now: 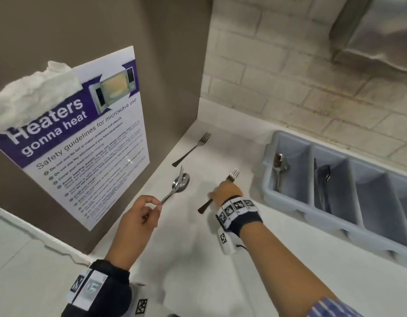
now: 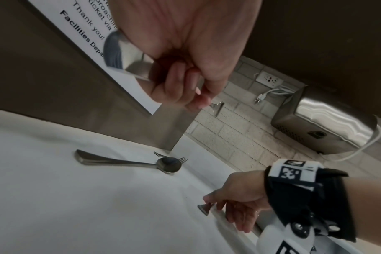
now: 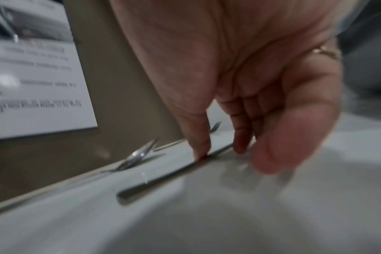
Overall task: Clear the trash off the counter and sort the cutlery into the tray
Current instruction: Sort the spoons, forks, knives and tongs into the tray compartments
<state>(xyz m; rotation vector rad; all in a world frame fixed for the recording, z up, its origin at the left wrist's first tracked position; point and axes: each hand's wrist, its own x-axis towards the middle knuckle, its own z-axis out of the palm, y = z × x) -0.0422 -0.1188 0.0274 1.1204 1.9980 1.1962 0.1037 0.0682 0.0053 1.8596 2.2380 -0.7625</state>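
Observation:
My left hand (image 1: 158,205) hovers above the white counter (image 1: 198,259) and pinches the end of a slim metal utensil (image 1: 169,194), which angles up over a spoon (image 1: 185,180) lying on the counter. I cannot tell which kind of cutlery it is. My right hand (image 1: 221,191) reaches down onto a fork (image 1: 234,173) lying flat. In the right wrist view its thumb (image 3: 200,151) and fingers pinch the fork's handle (image 3: 163,177). A second fork (image 1: 195,149) lies near the wall corner. The grey cutlery tray (image 1: 312,144) stands to the right, holding a spoon (image 1: 279,165) and knives (image 1: 322,179).
White crumpled paper (image 1: 26,94) shows at the upper left, in front of a microwave poster (image 1: 95,156) on the brown panel. A tiled wall (image 1: 289,76) runs behind the counter, with a steel dispenser (image 1: 376,30) above the tray. A socket with a cable (image 2: 270,79) sits on the wall.

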